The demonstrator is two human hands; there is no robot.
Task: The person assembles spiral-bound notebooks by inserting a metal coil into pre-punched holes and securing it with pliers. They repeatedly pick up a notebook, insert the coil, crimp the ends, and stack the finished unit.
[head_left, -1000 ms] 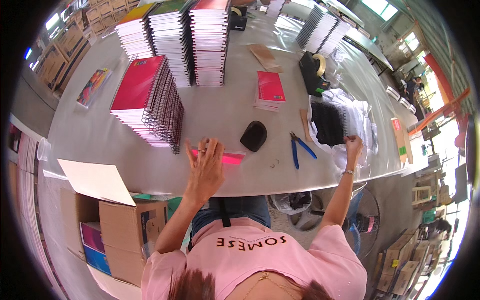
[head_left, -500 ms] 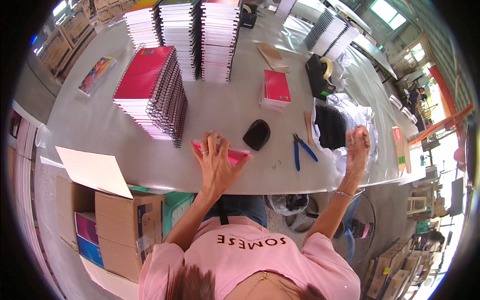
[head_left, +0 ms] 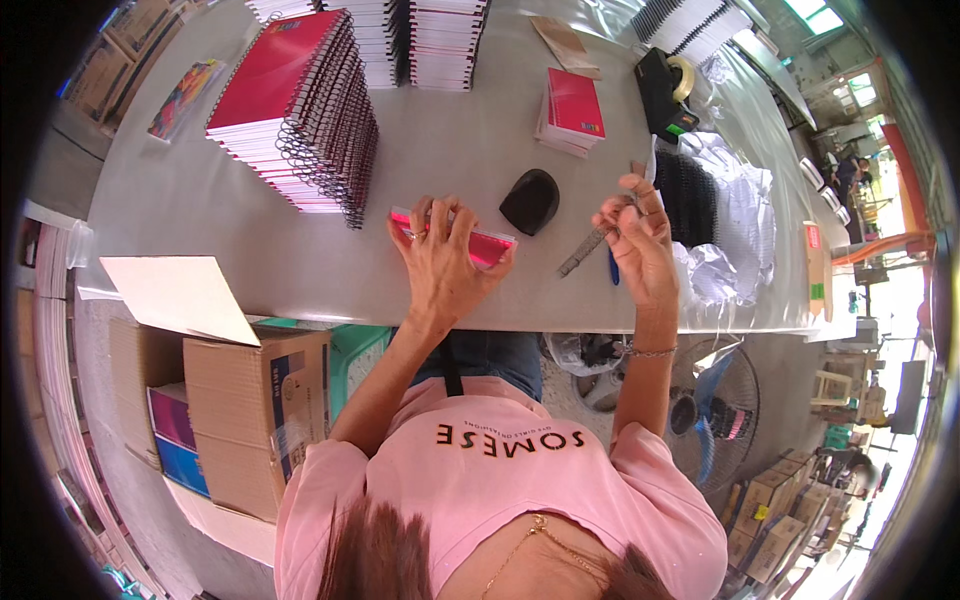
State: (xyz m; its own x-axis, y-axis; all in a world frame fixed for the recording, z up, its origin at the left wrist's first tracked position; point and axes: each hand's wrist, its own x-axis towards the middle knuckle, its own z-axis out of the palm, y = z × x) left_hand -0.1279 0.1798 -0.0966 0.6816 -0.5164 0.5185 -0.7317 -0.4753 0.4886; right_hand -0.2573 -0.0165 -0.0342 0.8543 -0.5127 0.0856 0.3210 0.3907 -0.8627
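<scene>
My left hand (head_left: pixel 440 262) grips a small red-covered notebook block (head_left: pixel 488 248) on edge at the table's front, fingers over the top and thumb at its right end. In my right hand (head_left: pixel 643 245) a dark wire binding coil (head_left: pixel 582 254) is pinched, slanting toward the notebook but apart from it. Mostly hidden behind that hand are pliers with a blue handle (head_left: pixel 614 268). More black binding coils (head_left: pixel 686 200) lie on crumpled white wrapping (head_left: pixel 740 220) to the right. Ahead of my hands rests a black rounded object (head_left: pixel 530 202) whose kind I cannot tell.
Coil-bound red notebooks (head_left: pixel 275 75) stand stacked at left, with taller stacks (head_left: pixel 443 45) behind. A small red stack (head_left: pixel 575 105) and a tape dispenser (head_left: pixel 662 95) sit farther right. An open carton (head_left: pixel 235 410) is below the left table edge; a fan (head_left: pixel 710 415) stands lower right.
My right hand has moved left from the wrapped coils toward the notebook and now carries one coil. My left hand keeps its grip. The whole view has shifted, with the table higher in it.
</scene>
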